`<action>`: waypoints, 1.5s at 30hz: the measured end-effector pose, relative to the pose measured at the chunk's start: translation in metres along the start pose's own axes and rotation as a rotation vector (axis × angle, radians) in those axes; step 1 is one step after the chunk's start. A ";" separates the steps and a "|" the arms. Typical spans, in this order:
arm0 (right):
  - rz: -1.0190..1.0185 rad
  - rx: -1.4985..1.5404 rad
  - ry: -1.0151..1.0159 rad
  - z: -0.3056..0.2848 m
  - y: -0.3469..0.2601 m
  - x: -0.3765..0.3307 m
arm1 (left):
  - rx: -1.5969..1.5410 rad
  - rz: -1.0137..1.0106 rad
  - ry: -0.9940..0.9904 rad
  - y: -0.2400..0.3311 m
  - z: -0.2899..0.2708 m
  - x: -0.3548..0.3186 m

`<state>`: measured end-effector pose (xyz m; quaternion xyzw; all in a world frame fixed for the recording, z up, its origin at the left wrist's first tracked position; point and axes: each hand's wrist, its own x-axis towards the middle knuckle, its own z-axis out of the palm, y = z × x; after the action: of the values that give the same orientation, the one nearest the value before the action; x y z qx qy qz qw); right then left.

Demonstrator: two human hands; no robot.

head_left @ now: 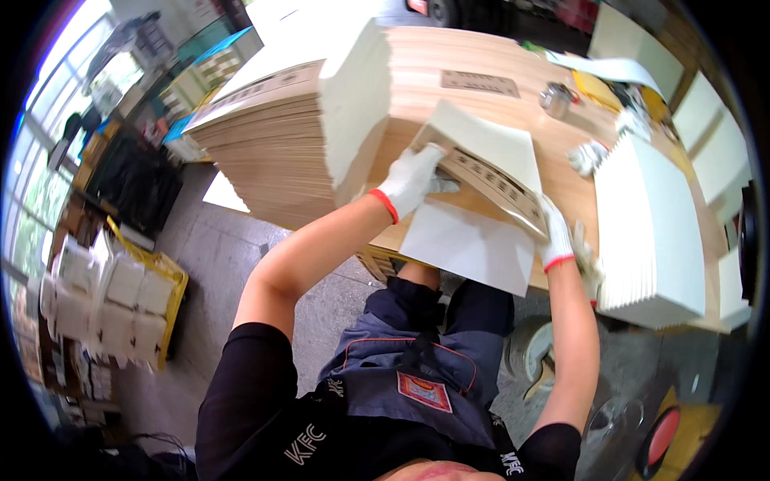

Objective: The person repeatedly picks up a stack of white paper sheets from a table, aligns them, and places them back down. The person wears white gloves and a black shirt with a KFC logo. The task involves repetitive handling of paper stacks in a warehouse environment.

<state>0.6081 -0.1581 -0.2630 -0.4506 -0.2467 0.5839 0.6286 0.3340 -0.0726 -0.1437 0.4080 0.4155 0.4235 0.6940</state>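
Observation:
Both my hands wear white knit gloves with red cuffs. Between them is a bent paperboard sheet [493, 188], pale with a brown printed band along its near edge. My left hand [411, 180] is closed on its left end. My right hand [553, 231] grips the right end, its fingers partly hidden by the board. Under the held sheet, a flat white sheet [469, 244] lies on the wooden table [433, 56] and juts past the near edge toward my legs. Another pale sheet [513, 152] shows behind the held one.
To the left rises a tall stack of brown-edged boards [269, 152], with white boards [353, 112] beside it. White boards [650, 232] are stacked at the right. A metal cup [555, 100], a loose glove [588, 158] and a printed strip [480, 82] lie farther back. A bucket [529, 349] stands below.

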 end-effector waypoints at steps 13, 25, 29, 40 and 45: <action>-0.768 -0.167 -0.188 0.273 -0.090 0.001 | 0.496 1.023 0.216 0.204 -0.140 -0.128; -0.795 -1.414 -0.114 0.358 -0.108 0.072 | 1.330 0.472 0.638 0.243 -0.268 -0.065; -0.821 -1.460 -0.082 0.348 -0.114 0.079 | 1.308 0.523 0.570 0.242 -0.262 -0.063; -0.545 -1.166 0.024 0.188 -0.058 -0.026 | 1.143 1.729 -0.403 0.079 -0.123 -0.100; -0.380 -1.880 0.026 0.073 -0.016 -0.062 | 1.499 1.083 -0.435 -0.075 -0.084 0.014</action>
<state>0.5426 -0.1959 -0.2009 -0.7297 -0.6762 0.0305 0.0968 0.2793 -0.0651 -0.2430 0.9542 0.1952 0.2255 0.0228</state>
